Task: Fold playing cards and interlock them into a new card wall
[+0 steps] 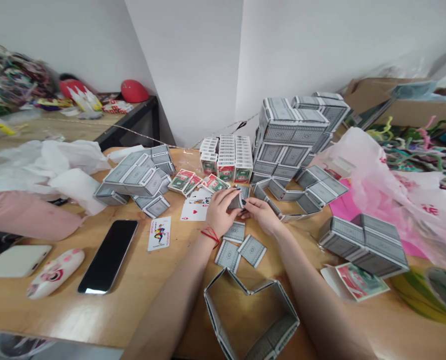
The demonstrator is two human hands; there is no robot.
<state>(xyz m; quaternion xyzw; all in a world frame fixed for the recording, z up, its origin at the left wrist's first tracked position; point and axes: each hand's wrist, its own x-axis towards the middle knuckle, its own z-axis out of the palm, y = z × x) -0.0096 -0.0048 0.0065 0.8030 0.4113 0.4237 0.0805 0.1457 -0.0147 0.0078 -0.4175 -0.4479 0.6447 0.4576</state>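
one grey-backed card (236, 202) is gripped by the fingers of the left hand (223, 210) and the right hand (262, 214) – held over the table (143, 280), just beyond three loose cards (253, 251) – while a heart-shaped card frame (279, 332) is seen nearer.

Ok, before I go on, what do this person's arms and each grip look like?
The left forearm and right forearm are bare, with no sleeves in view. A thin red cord bracelet with loose ends circles the left wrist, by the left grip. The right grip has no bracelet showing; neither is gloved. Nail colour is too small to tell.
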